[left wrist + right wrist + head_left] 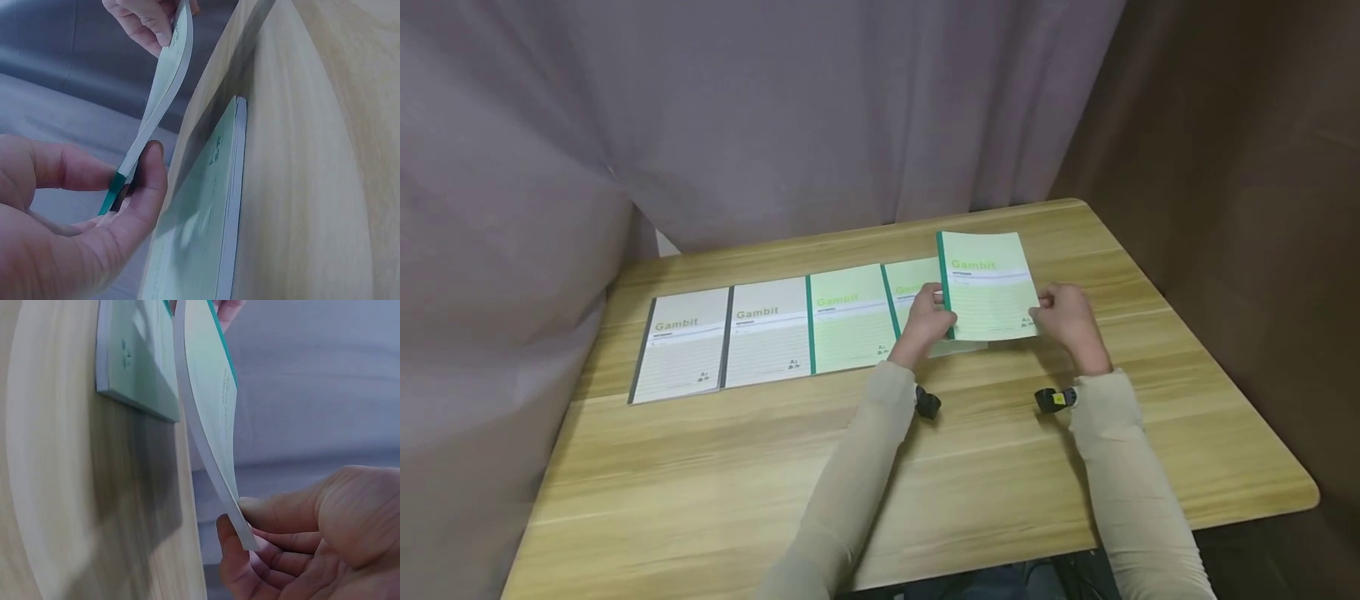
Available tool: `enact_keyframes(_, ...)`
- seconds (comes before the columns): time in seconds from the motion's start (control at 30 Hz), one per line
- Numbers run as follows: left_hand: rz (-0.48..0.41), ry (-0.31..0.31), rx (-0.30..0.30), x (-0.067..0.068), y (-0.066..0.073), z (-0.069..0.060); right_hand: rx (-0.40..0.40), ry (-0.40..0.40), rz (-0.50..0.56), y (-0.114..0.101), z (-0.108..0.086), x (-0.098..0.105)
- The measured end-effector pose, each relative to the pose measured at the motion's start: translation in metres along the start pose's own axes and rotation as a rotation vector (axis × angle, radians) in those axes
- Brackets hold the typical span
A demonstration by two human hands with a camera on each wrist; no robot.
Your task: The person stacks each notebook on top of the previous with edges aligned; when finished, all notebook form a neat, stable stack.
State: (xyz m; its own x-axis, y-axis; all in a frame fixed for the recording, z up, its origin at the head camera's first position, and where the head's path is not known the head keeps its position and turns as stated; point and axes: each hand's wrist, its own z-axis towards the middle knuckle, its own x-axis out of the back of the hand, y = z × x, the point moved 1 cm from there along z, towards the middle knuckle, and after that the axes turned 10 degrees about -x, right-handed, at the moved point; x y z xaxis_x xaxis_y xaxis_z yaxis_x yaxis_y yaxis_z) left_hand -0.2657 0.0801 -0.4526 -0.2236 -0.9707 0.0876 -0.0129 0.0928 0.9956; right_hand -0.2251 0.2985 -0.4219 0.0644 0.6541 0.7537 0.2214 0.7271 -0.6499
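A pale green notebook with a dark green spine is held above the table between both hands. My left hand pinches its spine side near the lower corner, thumb on the cover and fingers beneath. The opposite edge is pinched by my right hand, thumb on top. In both wrist views the raised notebook bends slightly along its length. Below it, partly covered in the head view, another green notebook lies flat on the table.
Left of the hands a row of notebooks lies edge to edge: a green notebook, a white notebook with a grey spine and a second white notebook. They rest on a wooden table. Behind hangs a grey curtain.
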Motion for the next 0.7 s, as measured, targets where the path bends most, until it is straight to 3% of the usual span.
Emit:
enact_keyframes(0.47, -0.025, -0.004, -0.017, 0.019, 0.006, -0.002, 0.045, 0.041, -0.011, -0.017, -0.004, -0.004)
enact_keyframes(0.7, -0.019, -0.010, -0.015, 0.032, 0.008, -0.006, 0.042, 0.021, -0.018, -0.030, -0.005, -0.008)
